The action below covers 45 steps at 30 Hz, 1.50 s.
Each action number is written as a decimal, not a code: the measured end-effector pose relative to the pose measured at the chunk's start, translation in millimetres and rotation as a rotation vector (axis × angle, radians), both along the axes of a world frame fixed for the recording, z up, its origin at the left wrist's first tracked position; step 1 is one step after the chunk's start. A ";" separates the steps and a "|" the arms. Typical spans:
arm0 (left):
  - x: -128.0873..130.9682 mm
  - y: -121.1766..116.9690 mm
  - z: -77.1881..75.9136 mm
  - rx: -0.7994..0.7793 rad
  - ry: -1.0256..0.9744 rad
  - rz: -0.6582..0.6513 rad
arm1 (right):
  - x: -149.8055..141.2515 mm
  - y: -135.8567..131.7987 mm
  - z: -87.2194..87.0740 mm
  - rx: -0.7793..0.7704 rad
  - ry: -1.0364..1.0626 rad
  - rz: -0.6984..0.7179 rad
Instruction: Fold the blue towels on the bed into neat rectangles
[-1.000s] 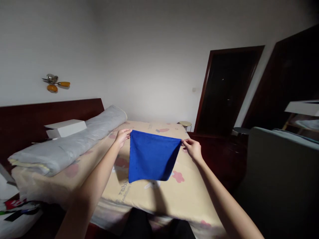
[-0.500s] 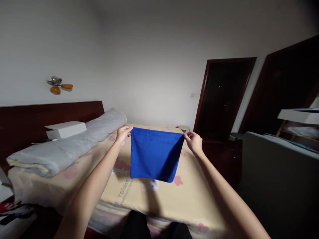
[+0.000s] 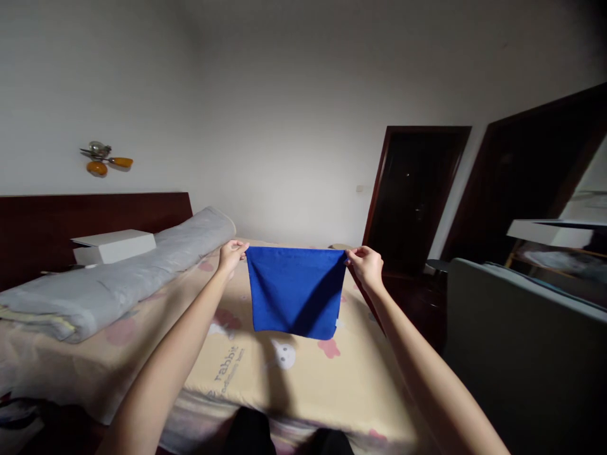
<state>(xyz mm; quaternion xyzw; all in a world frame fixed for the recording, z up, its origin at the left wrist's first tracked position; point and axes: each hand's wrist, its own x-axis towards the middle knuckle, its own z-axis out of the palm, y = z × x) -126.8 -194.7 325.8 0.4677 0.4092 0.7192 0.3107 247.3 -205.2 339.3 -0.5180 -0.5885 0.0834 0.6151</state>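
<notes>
A blue cloth (image 3: 294, 292) hangs spread out in front of me, its top edge pulled nearly straight. My left hand (image 3: 231, 258) pinches its upper left corner between thumb and fingers. At the upper right corner, my right hand (image 3: 366, 264) grips the cloth the same way. Below and behind the cloth lies the bed (image 3: 327, 392), covered by a cream sheet with a rabbit print and pink patches. The cloth's lower edge hangs free, and a dark shadow falls across its right side.
A rolled grey quilt (image 3: 118, 294) lies along the bed's head end, with a white box (image 3: 116, 246) by the dark wooden headboard (image 3: 95, 218). On the right stands a dark grey panel (image 3: 516, 354). A dark door (image 3: 417, 202) is beyond, near a round stool (image 3: 340, 246).
The cloth's lower edge has swung up slightly and away, and its folds have shifted. Both hands keep their corners. The view has turned a little to the right.
</notes>
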 end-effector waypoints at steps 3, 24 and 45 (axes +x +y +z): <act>-3.2 -3.6 3.3 -0.003 0.014 -0.035 | 0.6 3.0 -2.2 0.001 0.051 0.035; -39.9 4.4 -10.3 -0.157 0.316 0.016 | 6.0 13.2 -18.1 -0.104 -0.231 0.037; -13.0 112.2 -91.3 -0.156 0.318 -0.006 | 6.7 109.8 -117.1 -0.157 0.116 0.253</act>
